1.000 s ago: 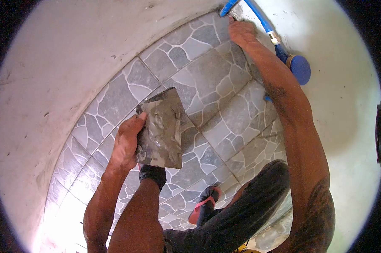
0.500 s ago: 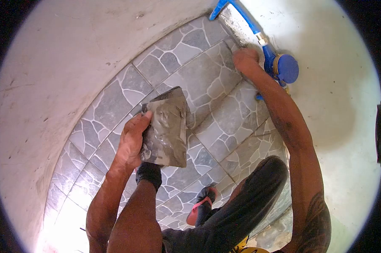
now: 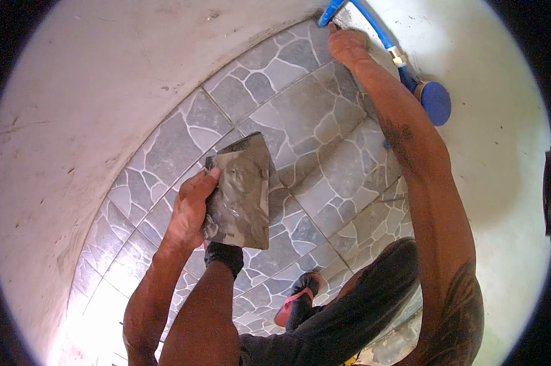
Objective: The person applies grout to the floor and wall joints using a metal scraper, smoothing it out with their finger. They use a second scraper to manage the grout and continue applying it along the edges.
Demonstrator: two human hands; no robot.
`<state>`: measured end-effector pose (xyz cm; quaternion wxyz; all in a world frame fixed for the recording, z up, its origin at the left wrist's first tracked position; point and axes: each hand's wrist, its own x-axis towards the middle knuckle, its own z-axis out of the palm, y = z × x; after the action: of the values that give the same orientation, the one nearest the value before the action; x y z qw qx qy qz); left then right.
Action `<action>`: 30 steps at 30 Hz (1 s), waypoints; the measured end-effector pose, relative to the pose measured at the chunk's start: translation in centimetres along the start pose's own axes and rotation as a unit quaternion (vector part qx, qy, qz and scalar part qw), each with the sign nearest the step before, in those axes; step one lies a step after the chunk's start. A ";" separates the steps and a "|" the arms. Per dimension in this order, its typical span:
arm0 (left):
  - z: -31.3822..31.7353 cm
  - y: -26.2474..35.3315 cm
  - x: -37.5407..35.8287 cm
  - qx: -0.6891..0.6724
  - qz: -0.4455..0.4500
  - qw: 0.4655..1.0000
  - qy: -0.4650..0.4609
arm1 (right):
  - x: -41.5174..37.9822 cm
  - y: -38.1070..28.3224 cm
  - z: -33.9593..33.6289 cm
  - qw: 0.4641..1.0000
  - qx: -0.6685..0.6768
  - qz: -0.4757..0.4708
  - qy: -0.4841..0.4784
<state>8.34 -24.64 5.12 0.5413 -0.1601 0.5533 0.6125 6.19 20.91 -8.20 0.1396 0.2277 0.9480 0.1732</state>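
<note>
My left hand [image 3: 193,201] grips the left edge of a flat rectangular board [image 3: 239,195], thumb on top. Wet grey cement paste is smeared over its upper face. At the top of the view, my right hand [image 3: 347,46] is down at the far corner of the floor, beside the blue pipe [image 3: 373,24]. Its index finger stretches out to the tile edge near the pipe's end, while the other fingers look curled and partly hidden. I see nothing held in it.
Grey stone-pattern tiles [image 3: 300,104] cover the floor. A curved pale wall [image 3: 104,79] rises on the left, another wall [image 3: 489,152] on the right. A blue water meter [image 3: 435,104] sits by the right wall. My foot in a red flip-flop [image 3: 284,311] rests below.
My right hand has moved up along the wall edge, from beside the water meter to the corner by the pipe's end; its index finger now extends. My left hand still holds the board.
</note>
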 end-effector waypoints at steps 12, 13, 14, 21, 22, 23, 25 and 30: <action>0.5 -1.2 1.0 -0.008 0.008 0.999 -0.035 | -7.5 1.2 -1.2 0.995 0.006 0.065 -0.078; 0.6 -1.5 1.2 -0.011 0.006 0.999 -0.031 | -8.2 1.3 -1.6 0.989 0.013 0.077 -0.122; 0.6 -1.7 1.4 -0.015 0.004 1.000 -0.026 | -8.9 1.4 -1.9 0.982 0.019 0.088 -0.166; 2.3 -0.7 1.3 -0.011 -0.003 1.000 -0.008 | -14.1 2.8 -2.7 0.966 -0.094 -0.101 -0.218; 2.3 -0.7 1.4 -0.011 -0.002 1.000 -0.013 | -14.6 3.1 -2.3 0.970 -0.078 -0.098 -0.209; 2.1 -0.6 1.6 -0.012 -0.001 1.000 -0.018 | -14.9 3.3 -2.0 0.973 -0.062 -0.097 -0.200; 2.2 -0.4 1.8 -0.016 0.006 1.000 -0.018 | -16.5 3.0 -2.6 0.983 0.002 -0.087 -0.162; 1.6 -0.8 3.4 -0.003 0.014 1.000 -0.012 | -20.6 1.9 -4.1 0.937 0.310 -0.136 -0.085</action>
<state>8.41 -21.74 2.53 0.5388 -0.1464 0.5470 0.6237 23.20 11.49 0.10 0.1644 0.1421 0.9612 -0.1697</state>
